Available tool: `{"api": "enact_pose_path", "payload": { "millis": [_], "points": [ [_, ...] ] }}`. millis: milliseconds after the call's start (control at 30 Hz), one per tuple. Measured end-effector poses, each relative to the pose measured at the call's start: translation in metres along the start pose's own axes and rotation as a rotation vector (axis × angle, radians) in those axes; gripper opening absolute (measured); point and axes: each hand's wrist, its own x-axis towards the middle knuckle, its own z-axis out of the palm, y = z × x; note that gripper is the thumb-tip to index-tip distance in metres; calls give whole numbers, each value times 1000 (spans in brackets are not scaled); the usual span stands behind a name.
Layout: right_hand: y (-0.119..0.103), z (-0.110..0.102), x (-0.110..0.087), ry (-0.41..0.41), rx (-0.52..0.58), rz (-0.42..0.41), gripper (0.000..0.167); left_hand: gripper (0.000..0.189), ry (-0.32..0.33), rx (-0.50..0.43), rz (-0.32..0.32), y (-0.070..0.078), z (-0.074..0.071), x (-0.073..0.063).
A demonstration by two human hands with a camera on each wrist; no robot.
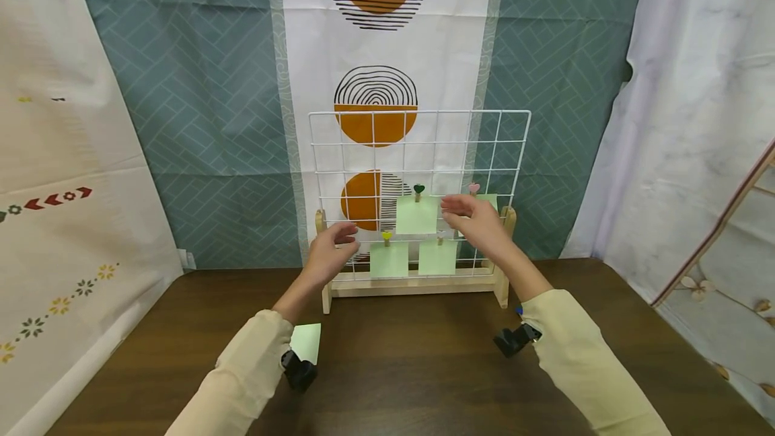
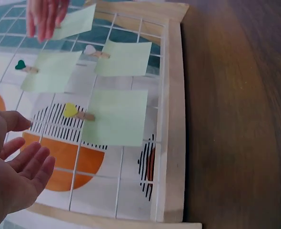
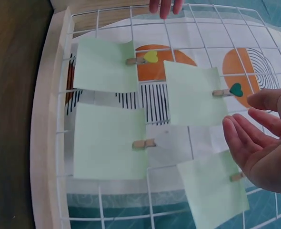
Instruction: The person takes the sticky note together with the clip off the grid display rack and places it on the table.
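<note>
A white wire grid (image 1: pixel 463 143) stands upright in a wooden stand (image 1: pixel 418 285). Pale green paper notes hang on it from small heart-topped clothespins. The upper row has one note (image 1: pixel 416 217) under a dark green heart clothespin (image 1: pixel 418 190) and another, partly hidden by my right hand, under a pink heart clothespin (image 1: pixel 474 188). Below hang a note (image 2: pixel 116 117) with a yellow heart clothespin (image 2: pixel 71 110) and a note (image 3: pixel 109 143) whose clothespin has a whitish heart (image 2: pixel 90 49). My left hand (image 1: pixel 329 251) hovers by the grid's left side, fingers relaxed, holding nothing. My right hand (image 1: pixel 478 221), also holding nothing, is before the upper notes.
A loose pale green note (image 1: pixel 307 340) lies on the dark wooden table (image 1: pixel 399 369), partly behind the left sleeve. A small blue item (image 1: pixel 519 311) shows beside the right cuff. Patterned cloth (image 1: pixel 212 106) hangs behind the grid, with more cloth at both sides.
</note>
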Motion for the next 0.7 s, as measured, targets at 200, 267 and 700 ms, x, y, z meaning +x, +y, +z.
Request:
{"api": "enact_pose_path", "payload": {
  "millis": [200, 267, 700],
  "points": [
    [-13, 4, 10, 14, -6, -11, 41, 43, -42, -53, -4, 11, 10, 7],
    [-16, 5, 14, 15, -3, -19, 41, 44, -46, -49, 0, 14, 14, 10],
    [-30, 15, 31, 6, -26, -24, 40, 45, -29, -88, 57, 27, 38, 30]
  ]
}}
